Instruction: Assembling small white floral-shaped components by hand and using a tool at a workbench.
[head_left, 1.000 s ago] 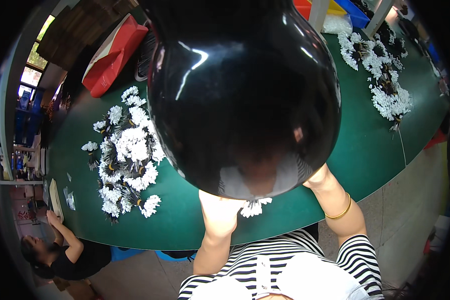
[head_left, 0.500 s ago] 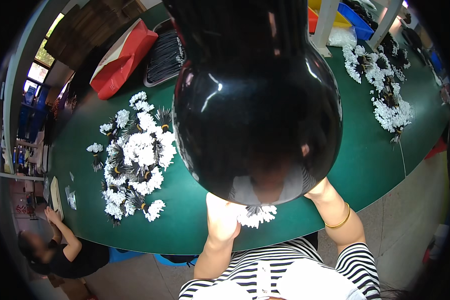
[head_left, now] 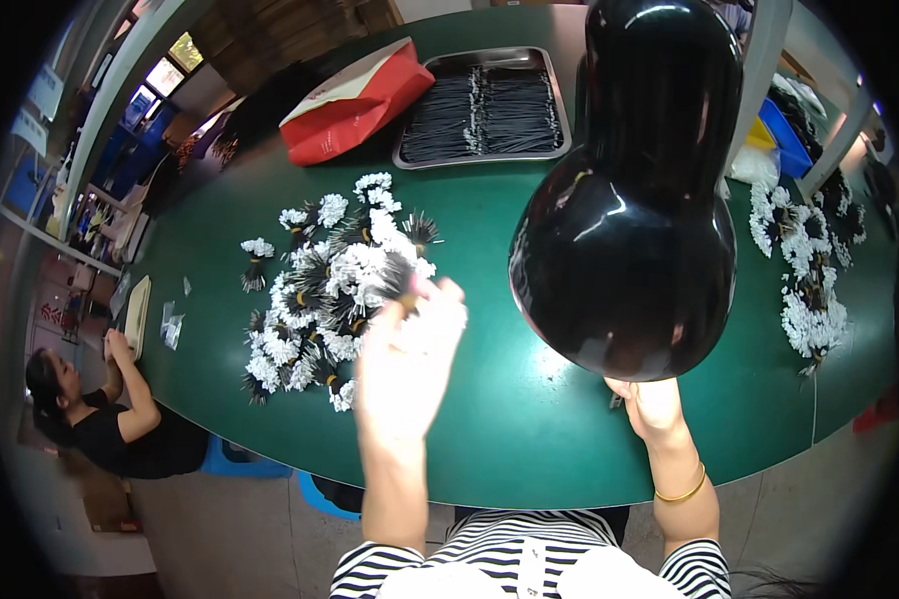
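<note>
Over the pile of wire bundles (head_left: 355, 270) on the left of the table is my left hand (head_left: 410, 349), smeared by motion. Its fingers are closed round a wire bundle (head_left: 400, 280) whose black wire ends poke out past the fingertips. The piled bundles have white connector ends, black wires and yellowish bands. My right hand (head_left: 657, 407), with a gold bangle at the wrist, is partly hidden under the black lamp shade (head_left: 624, 270). Its visible fingers look curled, with a small dark piece by them that I cannot make out.
A metal tray (head_left: 559, 100) of black wires and a red paper bag (head_left: 360, 105) stand at the back of the green table (head_left: 509, 439). More white-ended bundles (head_left: 809, 270) lie at right, near blue and yellow bins (head_left: 784, 140). A co-worker (head_left: 120, 399) sits at far left.
My left hand has moved from the near edge up and left to the pile, taking a bundle with it. The view has shifted, so the lamp appears farther right and the tray shows fully.
</note>
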Tool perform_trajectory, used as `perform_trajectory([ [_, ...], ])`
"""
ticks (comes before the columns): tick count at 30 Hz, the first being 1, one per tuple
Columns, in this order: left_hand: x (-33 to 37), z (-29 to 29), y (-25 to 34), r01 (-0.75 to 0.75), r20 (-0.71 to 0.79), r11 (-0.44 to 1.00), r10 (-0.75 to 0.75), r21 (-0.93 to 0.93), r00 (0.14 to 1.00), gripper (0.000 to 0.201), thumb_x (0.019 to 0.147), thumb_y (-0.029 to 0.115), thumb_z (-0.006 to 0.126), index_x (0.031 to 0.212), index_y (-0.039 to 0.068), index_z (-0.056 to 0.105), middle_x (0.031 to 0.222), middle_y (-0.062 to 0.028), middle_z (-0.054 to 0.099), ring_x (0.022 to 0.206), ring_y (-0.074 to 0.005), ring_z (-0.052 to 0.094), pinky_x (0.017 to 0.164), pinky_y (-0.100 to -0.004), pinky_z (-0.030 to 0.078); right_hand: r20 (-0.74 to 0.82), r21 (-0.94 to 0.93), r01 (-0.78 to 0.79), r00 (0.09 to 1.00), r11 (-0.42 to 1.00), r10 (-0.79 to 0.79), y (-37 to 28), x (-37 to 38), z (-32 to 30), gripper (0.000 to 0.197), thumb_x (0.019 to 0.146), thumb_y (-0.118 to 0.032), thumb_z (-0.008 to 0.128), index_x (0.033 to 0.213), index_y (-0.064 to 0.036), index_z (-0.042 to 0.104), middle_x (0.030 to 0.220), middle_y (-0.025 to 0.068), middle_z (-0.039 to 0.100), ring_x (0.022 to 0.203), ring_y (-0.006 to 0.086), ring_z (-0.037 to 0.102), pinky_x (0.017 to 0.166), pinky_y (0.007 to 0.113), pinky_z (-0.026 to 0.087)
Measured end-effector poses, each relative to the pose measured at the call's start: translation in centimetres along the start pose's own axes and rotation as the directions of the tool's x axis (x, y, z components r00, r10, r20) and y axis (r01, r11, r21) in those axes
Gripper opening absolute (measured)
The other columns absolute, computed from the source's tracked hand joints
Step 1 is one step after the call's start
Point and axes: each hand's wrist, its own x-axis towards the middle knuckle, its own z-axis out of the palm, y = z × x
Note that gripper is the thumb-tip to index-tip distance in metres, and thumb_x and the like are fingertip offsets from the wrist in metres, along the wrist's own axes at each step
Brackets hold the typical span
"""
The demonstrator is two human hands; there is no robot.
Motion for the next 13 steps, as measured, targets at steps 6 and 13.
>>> perform_trajectory([
  [6, 0.1, 3.4, 3.7, -0.663, 0.302, 0.444, 0.642, 0.603, 0.704, 0.067, 0.087, 0.027, 0.047, 0.137, 0.002, 0.010, 0.135, -0.0222, 0.024, 0.127, -0.0326, 0.025, 0.106, -0.0433, 0.015, -0.063, -0.154, -0.069, 0.996, 0.986, 0.060, -1.4, 0.0, 0.7, 0.015, 0.079, -0.004, 0.047, 0.088, 0.0014, 0.058, 0.056, -0.0026, 0.044, 0.049, 0.0033, 0.035, 0.045, 0.019, 0.028],
  [13, 2.4, -3.1, 0.4, -0.730, 0.691, 0.160, 0.241, 0.664, 0.682, 0.034, 0.070, 0.002, 0.041, 0.100, -0.007, 0.054, 0.105, -0.0246, 0.056, 0.108, -0.0336, 0.050, 0.095, -0.0451, 0.036, 0.003, -0.330, 0.060, 0.998, 0.942, -0.063, -1.2, 1.1, 0.4, 0.023, 0.085, -0.011, 0.056, 0.105, -0.0012, 0.057, 0.092, 0.0086, 0.062, 0.089, 0.0155, 0.058, 0.089, 0.028, 0.042],
])
